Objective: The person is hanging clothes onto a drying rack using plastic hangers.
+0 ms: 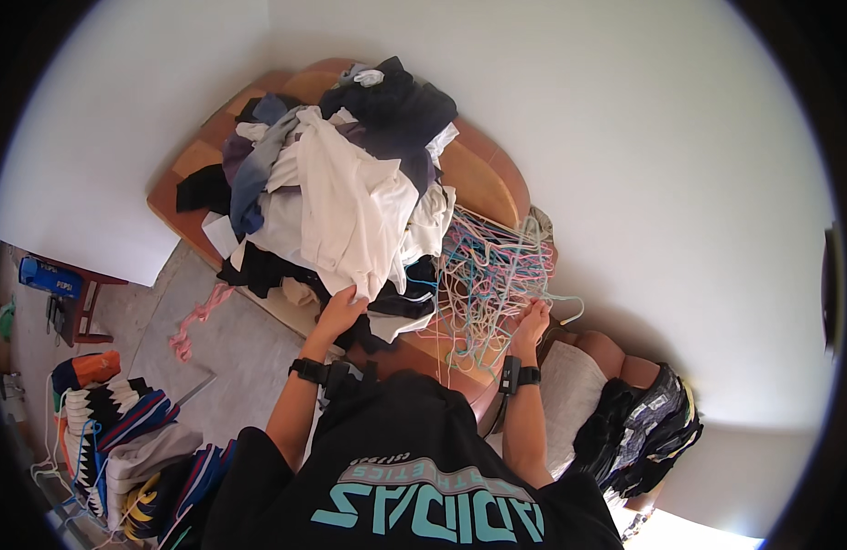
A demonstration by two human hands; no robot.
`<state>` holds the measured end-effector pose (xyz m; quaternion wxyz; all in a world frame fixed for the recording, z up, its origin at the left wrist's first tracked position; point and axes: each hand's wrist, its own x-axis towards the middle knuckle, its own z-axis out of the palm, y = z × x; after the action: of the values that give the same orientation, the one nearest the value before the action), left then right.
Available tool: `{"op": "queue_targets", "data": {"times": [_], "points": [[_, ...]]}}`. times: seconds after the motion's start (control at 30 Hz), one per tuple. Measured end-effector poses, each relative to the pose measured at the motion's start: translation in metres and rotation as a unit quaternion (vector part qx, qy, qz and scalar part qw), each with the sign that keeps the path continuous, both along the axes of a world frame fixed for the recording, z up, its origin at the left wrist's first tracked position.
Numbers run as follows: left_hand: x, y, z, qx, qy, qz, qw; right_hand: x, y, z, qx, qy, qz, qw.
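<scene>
A heap of clothes in white, black, grey and blue lies on a brown patterned sofa (pixel 489 161). My left hand (pixel 344 313) pinches the lower end of a white garment (pixel 348 213) that is spread over the front of the heap. To the right of the heap is a tangled pile of clothes hangers (pixel 478 275) in pink, blue, green and white. My right hand (pixel 531 322), at the right edge of this pile, is closed around a pale green hanger (pixel 568 300), whose hook sticks out to the right. The hanger's other parts blend with the pile behind.
Folded and hung clothes (pixel 141 440) with hangers stand at the lower left. A pink twisted cloth (pixel 200 320) lies on the grey floor. At right, a grey cloth (pixel 575 399) and dark garments (pixel 630 433) drape over a seat. A pale wall stands behind the sofa.
</scene>
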<state>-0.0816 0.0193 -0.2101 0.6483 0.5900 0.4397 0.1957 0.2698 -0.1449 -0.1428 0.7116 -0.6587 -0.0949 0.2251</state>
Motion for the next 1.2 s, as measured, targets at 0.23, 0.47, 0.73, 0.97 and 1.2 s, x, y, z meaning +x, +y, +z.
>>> {"op": "queue_targets", "data": {"times": [0.23, 0.47, 0.73, 0.97, 1.2], "points": [[0.004, -0.001, -0.012, 0.039, -0.014, -0.003, 0.999, 0.022, -0.022, -0.011, -0.146, -0.267, -0.188, 0.934], [0.018, 0.01, -0.019, 0.089, -0.013, 0.193, 0.977, -0.003, -0.03, 0.048, -0.029, -0.195, -0.03, 0.98], [0.001, 0.042, -0.018, -0.166, -0.023, 0.355, 0.92, -0.026, -0.025, 0.058, -0.045, -0.075, 0.183, 0.979], [-0.02, 0.047, -0.056, -0.188, -0.068, 0.384, 0.902, -0.006, -0.044, 0.027, -0.186, -0.265, 0.452, 0.831], [-0.027, 0.041, -0.029, -0.168, -0.103, 0.389, 0.9, 0.018, -0.074, 0.065, -0.385, -0.402, 0.324, 0.765]]}}
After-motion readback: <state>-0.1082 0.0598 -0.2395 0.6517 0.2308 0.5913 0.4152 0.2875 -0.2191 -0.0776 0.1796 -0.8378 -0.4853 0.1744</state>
